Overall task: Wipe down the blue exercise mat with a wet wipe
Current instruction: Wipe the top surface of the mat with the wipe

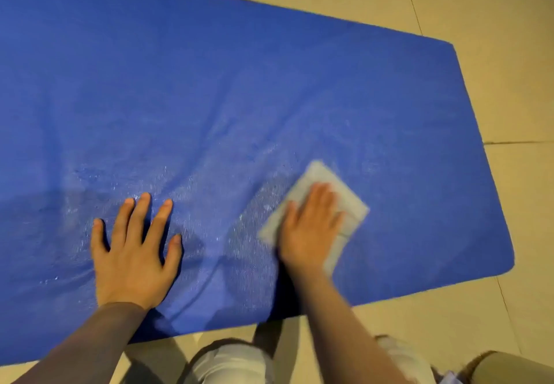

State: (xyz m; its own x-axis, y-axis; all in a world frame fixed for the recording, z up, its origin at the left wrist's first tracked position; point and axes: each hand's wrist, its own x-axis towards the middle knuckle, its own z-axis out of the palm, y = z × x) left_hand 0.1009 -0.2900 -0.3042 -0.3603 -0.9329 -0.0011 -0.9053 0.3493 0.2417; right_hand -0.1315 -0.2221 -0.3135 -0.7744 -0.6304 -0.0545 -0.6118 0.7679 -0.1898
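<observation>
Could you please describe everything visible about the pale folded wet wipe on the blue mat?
The pale grey-white folded wet wipe looks like a thin, soft cloth-like sheet folded into a rough rectangle, turned diagonally. It lies flat on the blue exercise mat, toward its right end near the front edge. The right hand presses on it with straight fingers, covering its middle; its corners stick out around the hand. It is slightly blurred. Glistening wet streaks mark the mat to its left.

Blue mat [269, 83] with pale wet streaks, whitish-grey wipe [326, 185], beige tiled floor [509, 83]
</observation>
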